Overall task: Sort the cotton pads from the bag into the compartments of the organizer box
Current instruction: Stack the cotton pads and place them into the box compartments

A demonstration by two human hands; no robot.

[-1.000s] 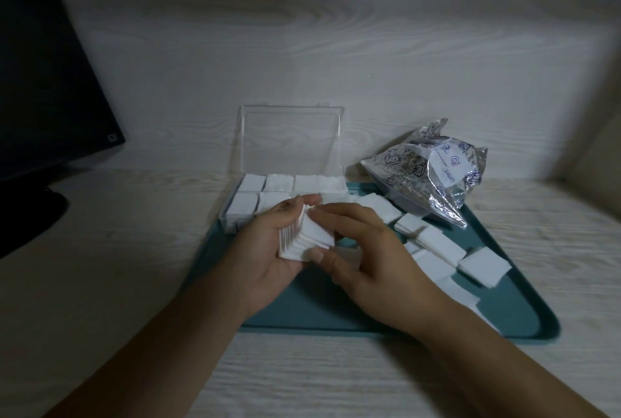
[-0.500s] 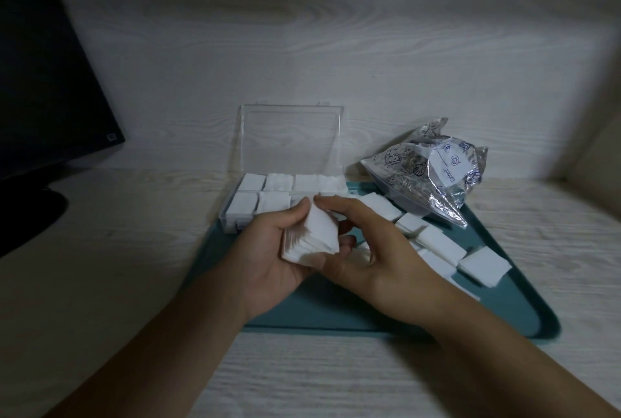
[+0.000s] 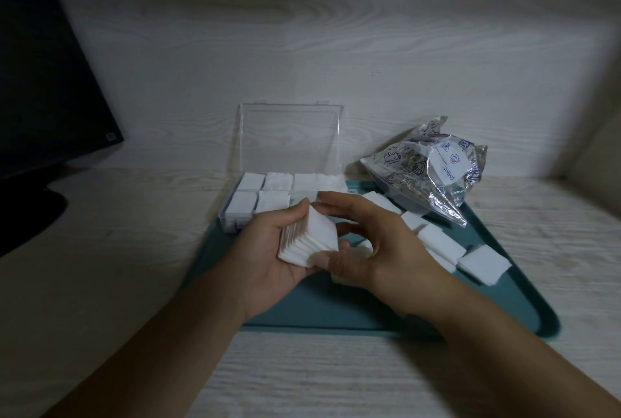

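Head view: our left hand (image 3: 268, 249) grips the stack of cotton pads (image 3: 311, 237) edge-up, our right hand (image 3: 373, 242) pinching its near and far edges; the organizer box (image 3: 235, 219) lies just beyond the fingertips, nearer our left hand, its filled compartments ahead

Both forearms enter from the bottom corners of the frame and meet at its centre. The left hand (image 3: 268, 249) lies palm-up and tilted inward, its fingers curled round a stack of pads (image 3: 311, 239), thumb at the stack's upper corner. The right hand (image 3: 376, 249) arches beside it, its fingers (image 3: 336, 204) reaching over the stack's top and its thumb at the lower edge.
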